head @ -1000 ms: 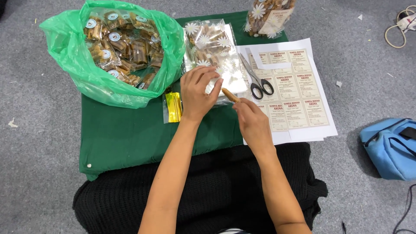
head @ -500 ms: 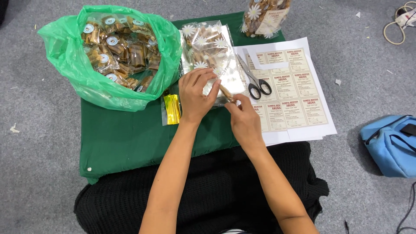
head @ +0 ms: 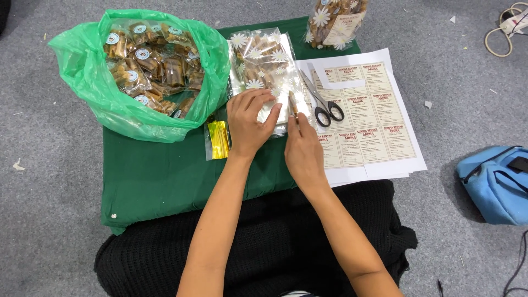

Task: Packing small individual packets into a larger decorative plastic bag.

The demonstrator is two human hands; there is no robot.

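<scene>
My left hand [head: 248,122] lies flat on a clear plastic pouch printed with white daisies [head: 263,65], pinning its near end to the green cloth-covered table [head: 165,176]. Brown snack pieces show through the pouch. My right hand [head: 301,147] pinches a thin brown snack stick [head: 293,103] and holds it at the pouch's near end, right beside the left fingertips. Whether the stick's tip is inside the pouch I cannot tell.
A green plastic bag [head: 99,93] full of small wrapped snacks sits at the far left. A bundle of gold twist ties [head: 218,139] lies beside my left wrist. Scissors [head: 320,102] rest on white label sheets [head: 374,126]. A filled daisy pouch [head: 335,22] stands behind. A blue bag [head: 495,184] lies on the carpet.
My right hand has carried the snack stick forward to the pouch's near end, and my left hand has shifted slightly along the pouch.
</scene>
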